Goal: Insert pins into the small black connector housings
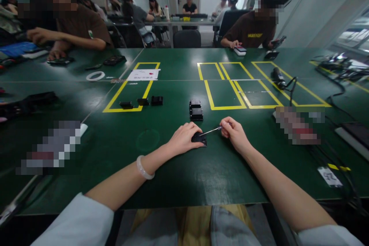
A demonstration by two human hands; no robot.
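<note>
On the green table, my left hand (184,138) grips a small flat black plastic part (203,139) between thumb and fingers. My right hand (234,133) is closed around the handle of a screwdriver (212,131). Its thin metal shaft slants down to the left, and the tip reaches the black part near my left fingers; whether it sits on a screw is too small to tell. Just beyond my hands stand two black box-shaped parts (196,113), close together. Farther left, several more small black parts (157,100) lie on the table.
Yellow tape outlines (227,107) mark the green table (173,184). A white tape roll (95,76) and a paper sheet (144,74) lie left of centre. Blurred devices flank me, with cables (346,184) at right. Other people sit across the table, a co-worker's hand (236,44) on a white-edged object.
</note>
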